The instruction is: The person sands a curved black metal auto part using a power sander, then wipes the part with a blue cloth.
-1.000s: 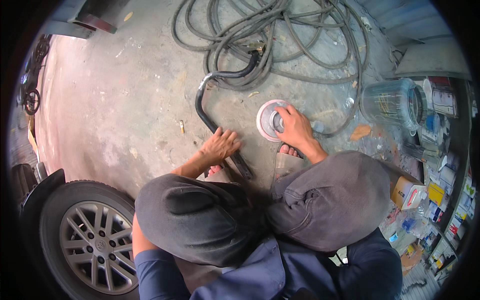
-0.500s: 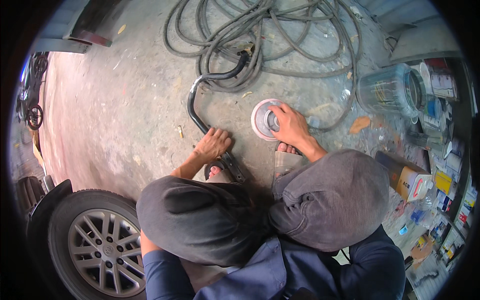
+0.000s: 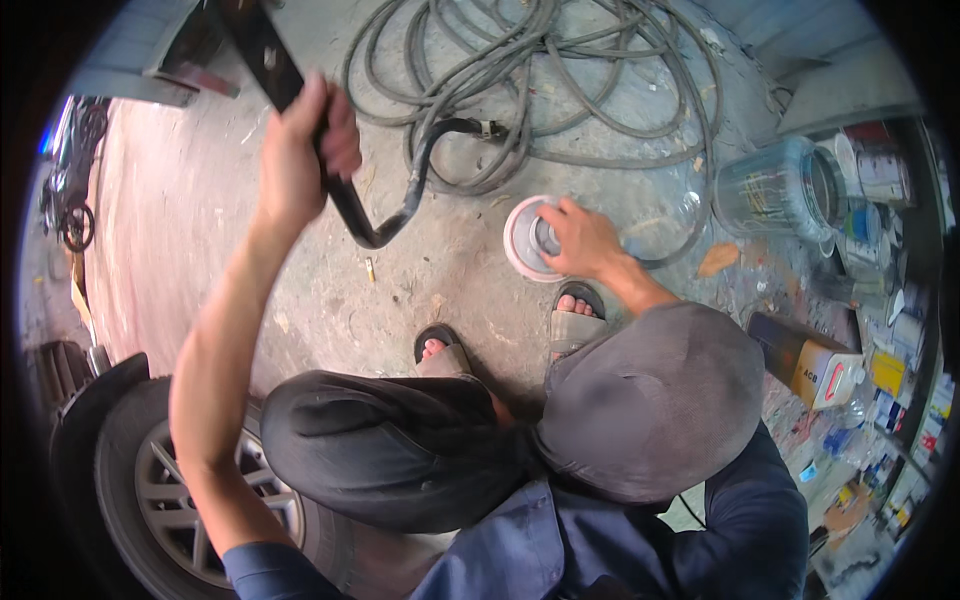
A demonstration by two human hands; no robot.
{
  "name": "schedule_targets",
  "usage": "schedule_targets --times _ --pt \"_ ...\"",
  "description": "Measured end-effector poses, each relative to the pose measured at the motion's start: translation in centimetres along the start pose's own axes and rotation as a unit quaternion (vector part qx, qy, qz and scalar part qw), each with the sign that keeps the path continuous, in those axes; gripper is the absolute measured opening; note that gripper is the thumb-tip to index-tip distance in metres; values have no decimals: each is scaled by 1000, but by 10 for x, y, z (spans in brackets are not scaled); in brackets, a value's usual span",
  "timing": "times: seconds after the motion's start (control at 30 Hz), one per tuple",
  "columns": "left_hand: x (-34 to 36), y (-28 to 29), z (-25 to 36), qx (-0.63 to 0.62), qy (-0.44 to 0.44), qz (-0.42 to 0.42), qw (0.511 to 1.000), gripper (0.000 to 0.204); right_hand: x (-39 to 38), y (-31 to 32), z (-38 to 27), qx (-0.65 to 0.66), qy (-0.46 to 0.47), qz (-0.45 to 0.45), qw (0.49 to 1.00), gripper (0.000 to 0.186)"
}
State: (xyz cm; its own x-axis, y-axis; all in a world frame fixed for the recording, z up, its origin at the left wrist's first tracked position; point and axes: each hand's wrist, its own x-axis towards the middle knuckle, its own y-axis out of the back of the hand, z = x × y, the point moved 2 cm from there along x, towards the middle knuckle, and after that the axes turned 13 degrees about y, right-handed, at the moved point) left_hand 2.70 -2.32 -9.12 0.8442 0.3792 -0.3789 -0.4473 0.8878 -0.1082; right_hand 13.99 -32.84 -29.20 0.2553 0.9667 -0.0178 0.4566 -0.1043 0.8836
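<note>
My left hand (image 3: 305, 160), raised at the upper left and slightly blurred, is closed around a bent black metal bar (image 3: 352, 215). The bar's flat end with holes points to the upper left. Its curved end bends right and reaches a small metallic tip near the coiled hose. On the floor in front of my right foot lies a round grey disc-shaped piece (image 3: 522, 245) with a pinkish-white rim and a raised ring in its middle. The fingers of my right hand (image 3: 585, 240) grip that ring; the fingertips are partly hidden.
A long grey hose (image 3: 560, 155) lies coiled ahead. To the right stand a clear tub (image 3: 765, 188), a tan-and-black box (image 3: 800, 360) and several cans and containers. A car wheel (image 3: 130, 480) is at the lower left. My sandalled feet are between the knees and the disc.
My left hand has lifted the black bar from beside my left foot, up and to the left, swinging its flat end to the far side. My right hand stays on the disc.
</note>
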Motion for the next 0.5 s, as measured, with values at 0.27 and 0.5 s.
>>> schedule_targets --times 0.27,0.5 --pt "15 -44 50 -29 144 95 985 45 67 97 -40 -37 43 150 987 54" --pt "4 -46 51 -30 136 129 982 44 128 120 -64 -97 167 122 973 52"
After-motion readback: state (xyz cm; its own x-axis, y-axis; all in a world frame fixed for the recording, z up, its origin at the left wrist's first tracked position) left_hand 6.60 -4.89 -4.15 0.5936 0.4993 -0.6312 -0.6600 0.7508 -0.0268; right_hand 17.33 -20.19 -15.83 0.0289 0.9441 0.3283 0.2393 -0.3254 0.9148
